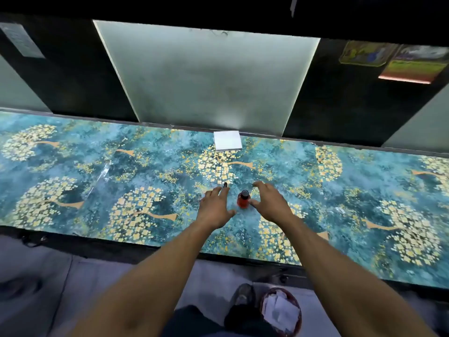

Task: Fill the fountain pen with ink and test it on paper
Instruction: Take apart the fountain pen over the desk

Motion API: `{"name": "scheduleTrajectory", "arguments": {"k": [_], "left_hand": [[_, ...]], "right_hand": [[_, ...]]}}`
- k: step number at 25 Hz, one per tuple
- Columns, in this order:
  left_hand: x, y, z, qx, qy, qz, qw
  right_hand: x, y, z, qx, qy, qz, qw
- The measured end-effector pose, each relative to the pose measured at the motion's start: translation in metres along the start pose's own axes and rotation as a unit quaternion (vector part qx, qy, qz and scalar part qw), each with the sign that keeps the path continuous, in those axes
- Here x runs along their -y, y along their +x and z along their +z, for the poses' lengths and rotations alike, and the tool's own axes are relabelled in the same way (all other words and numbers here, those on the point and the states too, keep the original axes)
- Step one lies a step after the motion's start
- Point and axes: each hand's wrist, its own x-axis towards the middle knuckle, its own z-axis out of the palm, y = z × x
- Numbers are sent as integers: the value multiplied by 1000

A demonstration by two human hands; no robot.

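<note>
Both bare forearms stretched out over a long surface (73, 171) covered in a teal sheet patterned with gold blossom trees. Left hand (215, 206) palm down, fingers spread wide, grip open and empty, hovering just left of a small ink bottle (243, 199). Right hand (269, 203) on the other side of that bottle, fingers curved and parted, thumb near the bottle's base, grip wide and closed on nothing; touching the glass or not cannot be told. Ink bottle upright between the two hands, red-orange body, dark cap on top. Just beyond the left fingertips, a short dark tip of a fountain pen (225, 184), mostly hidden by the fingers; contact with the hand unclear. Farther back, against the rear edge of the surface, a small white paper pad (228, 140), lying flat, well apart from both hands. Behind the surface, a pale frosted panel (206, 79) between dark walls. Below the near edge, on the floor, a round basket (281, 312) holding crumpled white paper, beside a shoe (244, 294).
</note>
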Motion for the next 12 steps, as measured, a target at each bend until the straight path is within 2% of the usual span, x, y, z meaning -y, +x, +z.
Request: {"name": "scheduleTrajectory", "arguments": {"k": [6, 12], "left_hand": [[-23, 38, 17, 38, -137, -69, 987], [-35, 71, 26, 17, -223, -88, 971]], "right_hand": [[-12, 33, 5, 56, -7, -12, 998], [-5, 58, 14, 59, 12, -29, 998]]}}
